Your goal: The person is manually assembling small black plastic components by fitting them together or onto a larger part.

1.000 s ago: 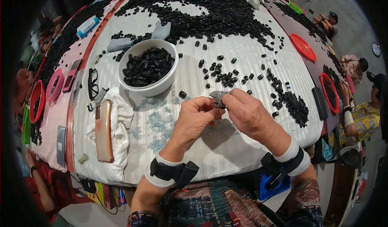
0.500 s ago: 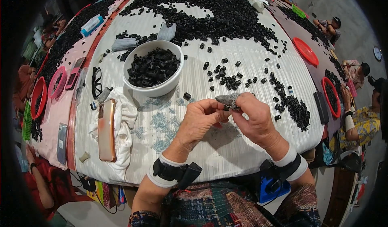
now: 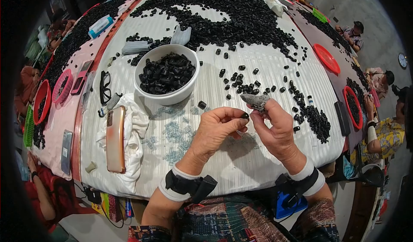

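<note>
A small black piece [image 3: 245, 116], short and tube-like, sits pinched at the fingertips of your left hand [image 3: 215, 132], held just above the white ribbed table cover [image 3: 241, 164] in front of you. Your right hand [image 3: 277, 130] is closed around a grey, speckled, pointed tool [image 3: 254, 100], whose tip pokes out above your fingers, just beside the pinched piece. The two hands are close together, nearly touching. Beyond them lie scattered black pieces [image 3: 249, 82], and a white bowl [image 3: 172, 96] filled with more stands up and left. A phone [image 3: 115, 138] rests on a white cloth [image 3: 133, 156] to the left.
</note>
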{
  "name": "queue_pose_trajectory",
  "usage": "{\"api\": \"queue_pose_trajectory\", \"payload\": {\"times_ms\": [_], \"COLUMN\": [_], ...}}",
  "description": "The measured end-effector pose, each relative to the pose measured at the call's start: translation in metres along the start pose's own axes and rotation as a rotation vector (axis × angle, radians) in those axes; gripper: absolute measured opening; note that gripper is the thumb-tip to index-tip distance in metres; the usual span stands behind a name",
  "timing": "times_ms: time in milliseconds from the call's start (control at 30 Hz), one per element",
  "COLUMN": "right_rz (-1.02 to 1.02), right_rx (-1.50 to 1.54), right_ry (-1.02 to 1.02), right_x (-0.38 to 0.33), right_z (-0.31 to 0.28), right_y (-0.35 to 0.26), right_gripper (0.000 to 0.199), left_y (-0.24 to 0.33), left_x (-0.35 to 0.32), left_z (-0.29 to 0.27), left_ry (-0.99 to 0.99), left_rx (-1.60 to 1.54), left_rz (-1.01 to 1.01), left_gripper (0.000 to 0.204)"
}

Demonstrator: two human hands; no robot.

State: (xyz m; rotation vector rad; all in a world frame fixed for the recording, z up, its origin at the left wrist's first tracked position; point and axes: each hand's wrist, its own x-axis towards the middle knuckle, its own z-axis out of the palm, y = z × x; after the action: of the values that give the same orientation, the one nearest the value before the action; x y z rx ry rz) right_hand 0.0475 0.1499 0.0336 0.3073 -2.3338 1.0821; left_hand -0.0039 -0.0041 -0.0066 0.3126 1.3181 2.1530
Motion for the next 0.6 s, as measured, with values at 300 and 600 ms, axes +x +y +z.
{"api": "queue_pose_trajectory", "payload": {"times_ms": [300,600], "right_rz": [-0.119,0.024], "right_rx": [-0.118,-0.318], "right_ry": [-0.046,-0.051], "right_x": [0.006,0.003], "right_z": [-0.012,-0.024], "right_y": [0.001,0.049], "right_gripper": [0.023,0.012], "left_y": [0.004,0.003], "left_x": [-0.002,0.003], "left_z": [0.003,0.0], "left_ry": [0.044,0.095], "left_rx": [-0.052,-0.054], "left_rz": [0.0,-0.017], "left_gripper": [0.019,0.02]}}
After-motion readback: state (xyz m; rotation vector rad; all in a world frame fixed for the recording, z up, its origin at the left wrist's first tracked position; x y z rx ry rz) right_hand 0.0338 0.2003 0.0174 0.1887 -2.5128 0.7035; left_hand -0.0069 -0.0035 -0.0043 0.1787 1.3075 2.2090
